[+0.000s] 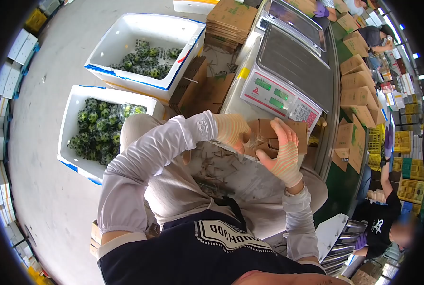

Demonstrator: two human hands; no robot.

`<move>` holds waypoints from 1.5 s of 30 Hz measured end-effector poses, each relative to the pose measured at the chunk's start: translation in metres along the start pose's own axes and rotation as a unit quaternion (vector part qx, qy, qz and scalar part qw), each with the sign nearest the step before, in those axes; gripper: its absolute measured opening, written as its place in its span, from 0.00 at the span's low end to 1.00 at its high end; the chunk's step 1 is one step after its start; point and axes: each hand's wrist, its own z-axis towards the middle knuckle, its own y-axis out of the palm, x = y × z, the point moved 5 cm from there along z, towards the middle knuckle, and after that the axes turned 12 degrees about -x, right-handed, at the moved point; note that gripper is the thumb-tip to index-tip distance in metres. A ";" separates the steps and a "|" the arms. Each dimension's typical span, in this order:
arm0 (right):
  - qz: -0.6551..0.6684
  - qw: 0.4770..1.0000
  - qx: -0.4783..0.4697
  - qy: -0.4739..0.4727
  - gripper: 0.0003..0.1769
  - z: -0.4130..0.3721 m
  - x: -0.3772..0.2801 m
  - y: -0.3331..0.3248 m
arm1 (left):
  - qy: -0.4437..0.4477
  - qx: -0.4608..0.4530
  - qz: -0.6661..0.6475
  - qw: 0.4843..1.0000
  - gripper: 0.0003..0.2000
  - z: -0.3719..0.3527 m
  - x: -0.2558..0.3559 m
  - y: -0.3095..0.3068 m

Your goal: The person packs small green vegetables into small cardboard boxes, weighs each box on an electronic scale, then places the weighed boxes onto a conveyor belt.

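Observation:
A small brown cardboard box (297,137) stands at the near edge of the weighing table, in front of a digital scale (276,97). My left hand (233,131), in a pale glove with orange stripes, has its fingers curled at the box's left side. Across the box top, my right hand (284,154), gloved alike, reaches with thumb and fingers gripping the flaps. What lies inside the box is hidden. The scale has lit green displays and a metal pan (297,64).
Left of me, two white foam boxes (64,128) (143,26) hold wrapped dark green round produce (98,123). Flattened cartons (228,23) are stacked beyond. On the right, a green conveyor (333,190) carries open cartons (357,90); co-workers stand along it.

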 end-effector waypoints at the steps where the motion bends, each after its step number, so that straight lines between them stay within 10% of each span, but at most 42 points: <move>1: 0.002 1.000 0.001 -0.001 0.45 0.000 0.000 0.000 | -0.045 -0.028 0.053 0.997 0.22 0.006 -0.002 0.005; 30: 0.005 1.000 0.016 -0.003 0.41 0.000 0.000 0.000 | -0.084 0.238 -0.069 0.965 0.11 0.022 -0.026 0.057; 35: 0.004 1.000 0.012 -0.003 0.41 -0.001 0.001 0.000 | -0.072 0.252 -0.308 0.915 0.12 0.007 -0.036 0.073; 45: 0.005 1.000 -0.002 -0.007 0.40 0.000 0.000 0.001 | 0.097 0.407 -0.133 0.898 0.12 -0.001 -0.007 0.064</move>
